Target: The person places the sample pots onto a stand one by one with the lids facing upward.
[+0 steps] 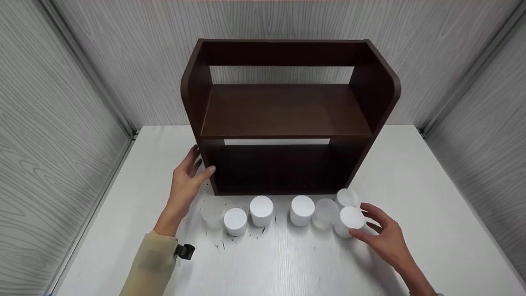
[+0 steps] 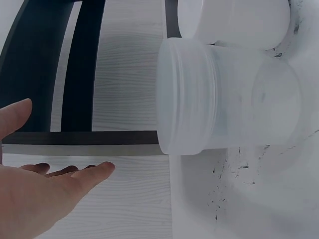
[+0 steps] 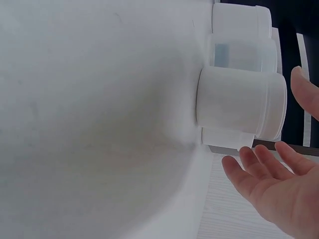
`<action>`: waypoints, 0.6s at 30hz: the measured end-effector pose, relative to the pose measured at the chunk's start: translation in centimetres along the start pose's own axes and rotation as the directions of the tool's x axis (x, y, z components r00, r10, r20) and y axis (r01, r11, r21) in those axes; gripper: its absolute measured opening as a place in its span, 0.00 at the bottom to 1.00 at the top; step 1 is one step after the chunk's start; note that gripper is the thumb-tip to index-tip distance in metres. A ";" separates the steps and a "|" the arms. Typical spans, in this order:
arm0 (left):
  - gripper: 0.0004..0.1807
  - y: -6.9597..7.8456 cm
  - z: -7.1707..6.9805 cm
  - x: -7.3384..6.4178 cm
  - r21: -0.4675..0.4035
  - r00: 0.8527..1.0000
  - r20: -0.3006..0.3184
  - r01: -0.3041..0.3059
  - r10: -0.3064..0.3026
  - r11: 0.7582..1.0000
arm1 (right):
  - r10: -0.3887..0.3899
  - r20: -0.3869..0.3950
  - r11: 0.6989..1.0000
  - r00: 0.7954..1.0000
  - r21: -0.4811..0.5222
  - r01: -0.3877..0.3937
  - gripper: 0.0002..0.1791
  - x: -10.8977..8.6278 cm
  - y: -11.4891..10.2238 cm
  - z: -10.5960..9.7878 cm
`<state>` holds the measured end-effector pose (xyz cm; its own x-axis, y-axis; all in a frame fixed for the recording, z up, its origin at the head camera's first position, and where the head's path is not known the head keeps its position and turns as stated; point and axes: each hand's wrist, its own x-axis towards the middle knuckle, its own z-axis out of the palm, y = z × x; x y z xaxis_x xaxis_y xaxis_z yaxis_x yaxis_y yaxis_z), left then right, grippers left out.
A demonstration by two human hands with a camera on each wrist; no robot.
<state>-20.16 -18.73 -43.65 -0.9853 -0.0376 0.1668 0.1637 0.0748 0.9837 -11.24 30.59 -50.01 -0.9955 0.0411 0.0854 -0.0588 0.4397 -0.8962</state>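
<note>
My left hand (image 1: 183,187) is at the lower left side of a dark brown two-tier wooden shelf (image 1: 287,109), its thumb by the front edge and its fingers along the outer side. In the left wrist view those fingers (image 2: 94,175) look straight, with nothing held. Whether they touch the wood I cannot tell. My right hand (image 1: 386,236) is spread beside a white lidded jar (image 1: 350,220), thumb in front and fingers behind. The right wrist view shows a gap between the fingertips (image 3: 245,153) and this jar (image 3: 234,99).
Along the shelf's front stand other jars: white ones (image 1: 235,221) (image 1: 261,210) (image 1: 302,210) (image 1: 347,196) and translucent ones (image 1: 326,213) (image 1: 212,216). Dark specks dot the white table (image 1: 279,267). Grey wood-grain panels (image 1: 53,135) enclose the back and sides.
</note>
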 end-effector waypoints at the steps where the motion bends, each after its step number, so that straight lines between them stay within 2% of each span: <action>1: 0.46 0.0 0.0 0.1 0.000 1.000 0.001 -0.005 0.005 1.000 | -0.002 0.002 1.000 1.000 0.005 0.002 0.42 0.0 0.1 0.0; 6: 0.44 0.0 0.3 0.2 0.010 1.000 -0.007 -0.022 0.022 1.000 | -0.009 0.009 0.999 1.000 0.049 0.009 0.39 0.2 0.3 0.0; 18: 0.41 0.4 0.9 0.4 0.063 1.000 -0.008 0.001 -0.001 0.998 | -0.021 0.033 0.998 0.999 0.061 0.019 0.37 0.5 0.4 0.1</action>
<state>-20.51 -17.85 -43.25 -0.9849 -0.0458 0.1667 0.1591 0.1372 0.9777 -11.82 30.64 -50.35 -0.9959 0.0024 0.0900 -0.0821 0.3845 -0.9195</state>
